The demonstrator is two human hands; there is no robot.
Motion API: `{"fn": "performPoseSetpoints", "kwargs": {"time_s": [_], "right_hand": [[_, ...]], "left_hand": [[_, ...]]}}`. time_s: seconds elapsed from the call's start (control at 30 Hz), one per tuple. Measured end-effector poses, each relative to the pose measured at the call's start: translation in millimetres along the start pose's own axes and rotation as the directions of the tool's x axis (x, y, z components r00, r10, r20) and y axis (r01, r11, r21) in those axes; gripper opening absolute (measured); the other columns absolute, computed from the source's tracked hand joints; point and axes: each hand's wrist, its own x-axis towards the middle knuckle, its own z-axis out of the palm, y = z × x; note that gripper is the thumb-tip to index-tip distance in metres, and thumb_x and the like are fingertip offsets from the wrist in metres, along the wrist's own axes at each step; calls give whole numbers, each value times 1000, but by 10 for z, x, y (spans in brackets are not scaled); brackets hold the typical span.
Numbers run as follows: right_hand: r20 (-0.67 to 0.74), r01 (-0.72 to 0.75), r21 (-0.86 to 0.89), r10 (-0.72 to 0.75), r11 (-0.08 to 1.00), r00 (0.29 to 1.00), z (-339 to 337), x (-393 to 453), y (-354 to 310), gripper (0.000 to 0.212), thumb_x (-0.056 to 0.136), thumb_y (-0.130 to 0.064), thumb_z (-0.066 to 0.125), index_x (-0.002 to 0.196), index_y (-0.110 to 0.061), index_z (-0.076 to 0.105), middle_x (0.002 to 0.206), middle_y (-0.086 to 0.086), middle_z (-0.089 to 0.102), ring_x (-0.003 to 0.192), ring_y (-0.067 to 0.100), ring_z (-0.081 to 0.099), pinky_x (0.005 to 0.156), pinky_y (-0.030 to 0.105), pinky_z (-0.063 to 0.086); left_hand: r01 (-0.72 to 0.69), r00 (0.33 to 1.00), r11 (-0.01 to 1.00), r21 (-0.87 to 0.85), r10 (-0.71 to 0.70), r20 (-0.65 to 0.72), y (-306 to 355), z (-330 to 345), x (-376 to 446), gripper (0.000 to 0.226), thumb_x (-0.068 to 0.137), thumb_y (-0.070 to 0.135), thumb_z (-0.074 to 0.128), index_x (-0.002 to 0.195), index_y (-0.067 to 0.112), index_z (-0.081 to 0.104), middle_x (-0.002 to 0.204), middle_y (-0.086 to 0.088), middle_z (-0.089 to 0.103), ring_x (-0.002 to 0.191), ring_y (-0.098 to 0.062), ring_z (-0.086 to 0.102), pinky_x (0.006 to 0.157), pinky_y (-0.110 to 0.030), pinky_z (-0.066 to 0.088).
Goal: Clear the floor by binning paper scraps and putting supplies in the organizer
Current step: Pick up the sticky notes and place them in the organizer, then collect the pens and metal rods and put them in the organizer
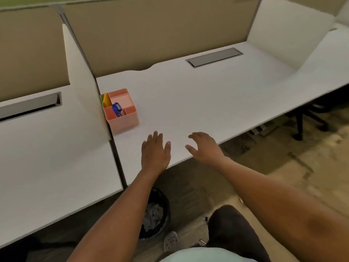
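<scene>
Left hand [155,152] flat over the front edge of the white desk [217,95], fingers straight and close together, thumb out to the side, nothing in it; whether the palm touches the surface cannot be told. Right hand [204,147] just beside it over the same edge, fingers spread apart and loosely bent downward, thumb reaching toward the left hand, likewise holding nothing. Both forearms bare, stretched forward from the bottom of the view.

Pink organizer [120,109] upright on the desk's left end, against the divider panel, beyond and left of the left hand and clear of it. Blue markers [117,108] standing in its near middle compartment; green, yellow and orange sticky notes [105,99] on edge in its left slot; back compartment showing only pink floor.

Black bin [155,212] on the floor under the desk edge, partly behind the left forearm, crumpled pale paper scraps [154,215] inside. Grey perforated shoe [171,241] beside it.
</scene>
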Motion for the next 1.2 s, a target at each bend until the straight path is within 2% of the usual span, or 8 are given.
{"fn": "performPoseSetpoints", "kwargs": {"time_s": [0.23,0.47,0.57,0.7,0.87,1.0,1.07,1.2], "right_hand": [[57,-185,-25,186,982,981,-83,-444,909,50,94,-50,47,132,-19,51,138,4,53,132,24,43,108,41,36],[97,-320,28,316,947,944,151,-726,2101,39,95,-36,51,124,-11,59,125,10,62,120,28,52,102,39,42],[164,-334,29,325,942,931,399,-821,2685,34,95,-32,52,116,-7,61,118,15,64,113,33,56,94,40,45],[324,-344,25,318,939,891,854,-972,3431,32,96,-32,49,110,-7,61,112,17,64,108,36,56,91,42,45],[447,-336,71,271,939,852,1615,-1378,4117,28,93,-29,55,113,-10,64,114,14,67,108,34,59,92,40,48],[591,-387,51,285,921,755,2433,-1731,4559,26,95,-29,51,110,-12,65,113,11,67,104,32,60,87,38,49],[623,-441,25,331,897,709,2905,-1903,4738,23,95,-27,51,106,-12,65,109,12,68,101,33,61,83,38,49],[689,-461,-47,363,886,627,3884,-2172,4983,24,95,-28,47,102,-13,63,104,15,69,95,34,63,75,36,50]], "left_hand": [[-65,994,994,-93,73,87,364,447,-136,53,100,33,38,149,13,31,160,-7,23,148,-24,15,122,-41,9],[-76,997,969,-236,81,13,857,1272,-236,40,94,22,50,133,11,53,141,-8,51,134,-26,42,114,-40,31],[-19,999,972,-234,29,40,1037,1823,-368,37,93,20,53,129,13,57,138,-6,55,133,-22,45,114,-38,33],[146,982,973,-179,-121,143,1199,2685,-627,34,92,16,56,125,10,61,136,-8,58,132,-23,47,113,-36,33],[384,866,920,-77,-330,375,1290,3674,-1007,31,91,16,57,121,11,64,121,-12,67,114,-31,60,98,-34,44],[463,749,883,77,-436,499,1107,4460,-1313,35,91,27,56,126,24,60,113,-6,71,103,-27,64,84,-30,46],[442,703,886,144,-441,558,894,4884,-1460,38,92,30,54,129,24,58,123,-2,67,110,-24,62,89,-30,46],[467,578,856,221,-485,656,239,5767,-1695,41,93,24,52,133,16,54,130,-10,62,119,-28,57,100,-34,46]]}}
